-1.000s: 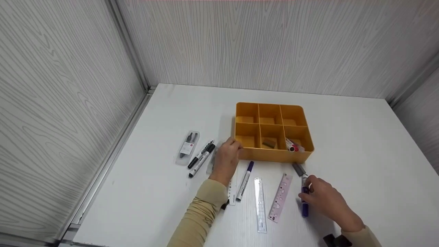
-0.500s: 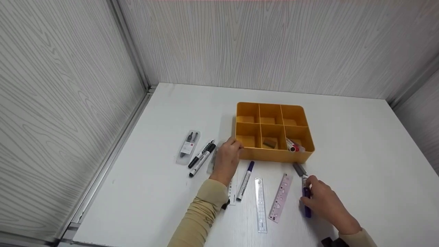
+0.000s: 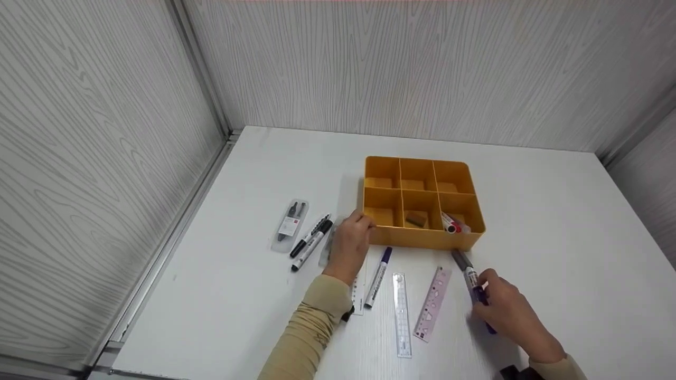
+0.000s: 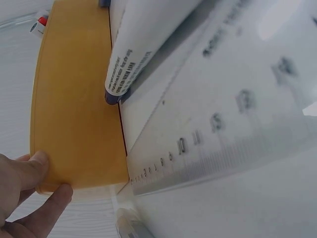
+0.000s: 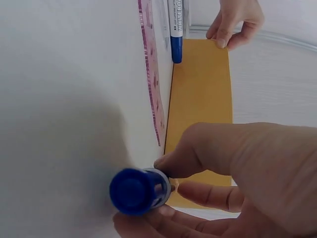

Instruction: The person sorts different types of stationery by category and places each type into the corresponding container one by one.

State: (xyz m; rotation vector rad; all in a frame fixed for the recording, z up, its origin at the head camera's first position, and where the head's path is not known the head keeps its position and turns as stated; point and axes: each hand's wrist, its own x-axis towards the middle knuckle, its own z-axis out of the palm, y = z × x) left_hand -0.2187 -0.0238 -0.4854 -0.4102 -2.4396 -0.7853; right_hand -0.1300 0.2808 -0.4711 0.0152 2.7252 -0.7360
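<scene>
My left hand (image 3: 348, 245) pinches the front left corner of a yellow six-compartment organizer box (image 3: 417, 237); the left wrist view shows thumb and fingers on that wall (image 4: 79, 99). To the right, my right hand (image 3: 509, 311) holds a purple-and-white marker (image 3: 473, 278) between thumb and fingers. Its round blue end (image 5: 130, 192) faces the right wrist camera. Just beyond the marker's far end a grey block (image 3: 462, 259) lies by the box. A pink ruler (image 3: 433, 303) and a clear ruler (image 3: 401, 316) lie between the hands, with a purple-capped whiteboard marker (image 3: 378, 277) near my left hand.
Left of the left hand lie black markers (image 3: 311, 245) and a clear compass case (image 3: 290, 226). Another ruler (image 3: 358, 295) is partly under the left wrist. Inside the box are a grey block (image 3: 415, 219) and a red-and-white item (image 3: 451, 224). Panels wall the table.
The marker in my right hand has tilted, its near end swinging right, and now lines up with the grey block. My right hand has shifted slightly right. My left hand stays on the box.
</scene>
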